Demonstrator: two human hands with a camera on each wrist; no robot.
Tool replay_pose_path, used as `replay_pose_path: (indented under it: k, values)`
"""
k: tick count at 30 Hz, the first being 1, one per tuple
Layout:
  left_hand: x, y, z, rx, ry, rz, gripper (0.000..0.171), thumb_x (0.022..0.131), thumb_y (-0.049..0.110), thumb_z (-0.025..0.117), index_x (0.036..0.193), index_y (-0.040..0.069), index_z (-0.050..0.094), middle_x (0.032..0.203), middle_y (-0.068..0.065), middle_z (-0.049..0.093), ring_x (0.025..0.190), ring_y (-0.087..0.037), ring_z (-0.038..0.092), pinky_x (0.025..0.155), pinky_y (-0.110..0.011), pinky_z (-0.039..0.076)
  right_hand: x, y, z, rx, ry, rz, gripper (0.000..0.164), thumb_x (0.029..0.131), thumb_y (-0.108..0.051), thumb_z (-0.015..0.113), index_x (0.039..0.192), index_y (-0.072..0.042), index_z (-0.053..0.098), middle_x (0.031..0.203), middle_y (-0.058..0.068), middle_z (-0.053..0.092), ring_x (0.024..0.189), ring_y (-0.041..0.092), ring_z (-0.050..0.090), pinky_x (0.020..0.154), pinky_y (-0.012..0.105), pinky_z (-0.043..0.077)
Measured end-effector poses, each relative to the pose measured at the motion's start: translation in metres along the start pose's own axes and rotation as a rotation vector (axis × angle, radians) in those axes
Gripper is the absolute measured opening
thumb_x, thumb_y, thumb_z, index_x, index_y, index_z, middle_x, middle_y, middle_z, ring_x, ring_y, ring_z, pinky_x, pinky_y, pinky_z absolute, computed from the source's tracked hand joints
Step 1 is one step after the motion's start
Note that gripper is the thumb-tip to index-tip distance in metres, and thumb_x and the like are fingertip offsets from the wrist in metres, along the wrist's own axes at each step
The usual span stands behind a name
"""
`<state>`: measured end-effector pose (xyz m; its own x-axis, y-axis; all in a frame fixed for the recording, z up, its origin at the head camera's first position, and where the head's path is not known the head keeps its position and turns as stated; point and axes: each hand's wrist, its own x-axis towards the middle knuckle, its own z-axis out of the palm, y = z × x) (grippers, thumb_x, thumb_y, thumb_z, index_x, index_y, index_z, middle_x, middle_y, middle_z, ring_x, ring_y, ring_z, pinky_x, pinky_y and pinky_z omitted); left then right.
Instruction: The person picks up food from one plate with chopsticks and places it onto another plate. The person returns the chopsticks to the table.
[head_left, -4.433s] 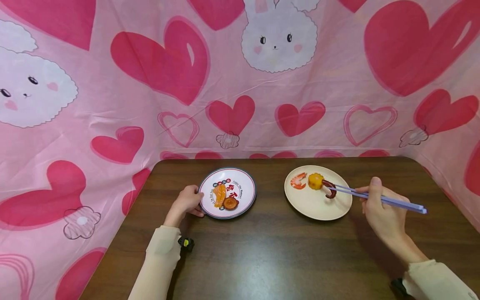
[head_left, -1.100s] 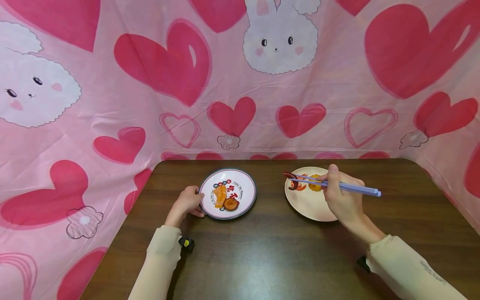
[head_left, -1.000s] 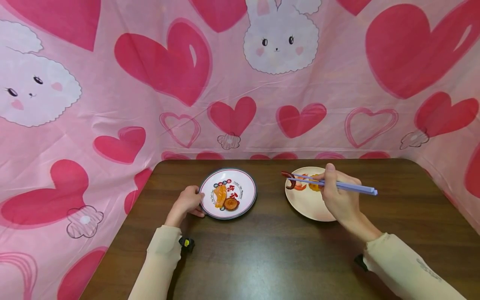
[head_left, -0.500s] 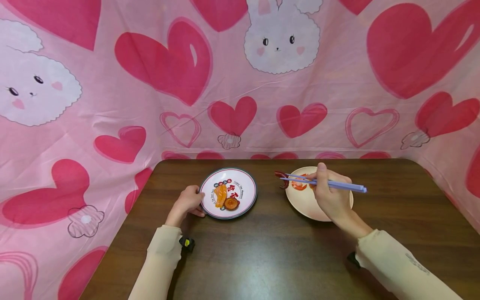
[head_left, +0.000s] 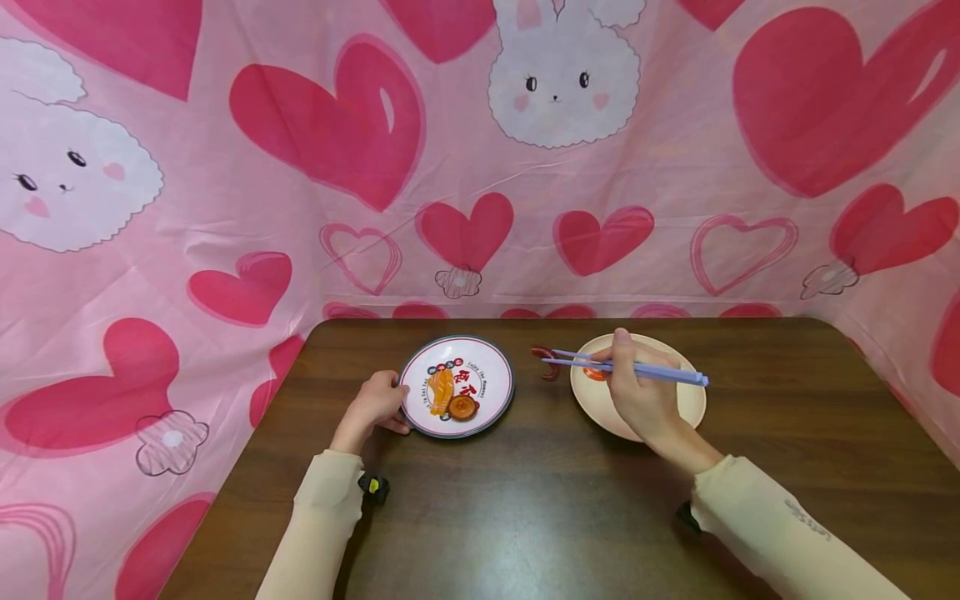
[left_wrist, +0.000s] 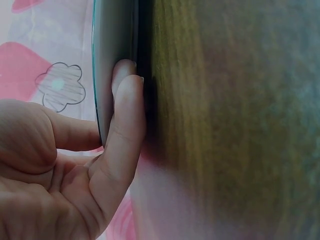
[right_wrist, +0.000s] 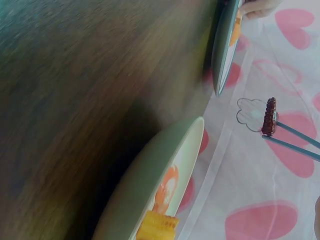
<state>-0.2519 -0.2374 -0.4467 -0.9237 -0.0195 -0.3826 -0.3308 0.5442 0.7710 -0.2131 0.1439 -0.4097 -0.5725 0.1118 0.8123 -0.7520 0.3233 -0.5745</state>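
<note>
My left hand (head_left: 372,404) grips the left rim of a white printed plate (head_left: 487,387), thumb over the edge and fingers beneath it, as the left wrist view shows. On that plate lie an orange salmon slice (head_left: 441,390) and a round brown mushroom-like piece (head_left: 462,407). My right hand (head_left: 643,402) holds lavender chopsticks (head_left: 667,372). Their tips pinch a dark red curled octopus tentacle (head_left: 549,364), held in the air between the two plates. Under my right hand is a beige plate (head_left: 690,404); a shrimp (right_wrist: 167,189) and a yellow corn piece (right_wrist: 157,227) lie on it.
Both plates stand on a dark brown wooden table (head_left: 480,517), toward its far edge. A pink cloth (head_left: 465,150) with hearts and rabbit faces hangs behind and at the sides. A small black band piece (head_left: 373,487) shows at my left cuff.
The chopsticks have lifted the tentacle from the beige plate, and my right hand has carried it left, past that plate's rim. My left hand has stayed on the white plate.
</note>
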Motion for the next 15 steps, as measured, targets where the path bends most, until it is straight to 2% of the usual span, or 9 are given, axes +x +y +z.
replay_pose_path:
  k: [6, 12, 15]
  values:
    - [0.001, -0.001, 0.0, -0.002, -0.004, -0.002, 0.024, 0.11, 0.013, 0.053, 0.126, -0.005, 0.051, 0.087, -0.022, 0.06, 0.059, -0.026, 0.068, 0.057, -0.035, 0.064, -0.001, -0.002, 0.006, -0.01, -0.013, 0.006, 0.044, 0.105, 0.006, 0.05, 0.071, 0.0, 0.077, 0.063, 0.008, 0.069, 0.059, 0.001, 0.057, 0.054, 0.012, 0.046]
    - [0.001, -0.001, 0.0, -0.007, -0.002, -0.001, 0.024, 0.111, 0.013, 0.052, 0.126, -0.005, 0.051, 0.087, -0.023, 0.06, 0.059, -0.026, 0.068, 0.057, -0.035, 0.064, -0.002, -0.005, 0.012, 0.009, -0.019, 0.018, 0.044, 0.105, 0.006, 0.05, 0.072, -0.001, 0.077, 0.063, 0.006, 0.067, 0.055, 0.012, 0.057, 0.052, 0.013, 0.046]
    - [0.0, -0.002, 0.0, -0.007, 0.0, 0.0, 0.024, 0.111, 0.013, 0.053, 0.126, -0.006, 0.051, 0.088, -0.023, 0.06, 0.059, -0.026, 0.068, 0.057, -0.035, 0.064, -0.002, -0.005, 0.016, 0.004, -0.022, 0.007, 0.044, 0.105, 0.005, 0.049, 0.071, -0.002, 0.076, 0.062, 0.006, 0.066, 0.054, 0.013, 0.056, 0.051, 0.014, 0.045]
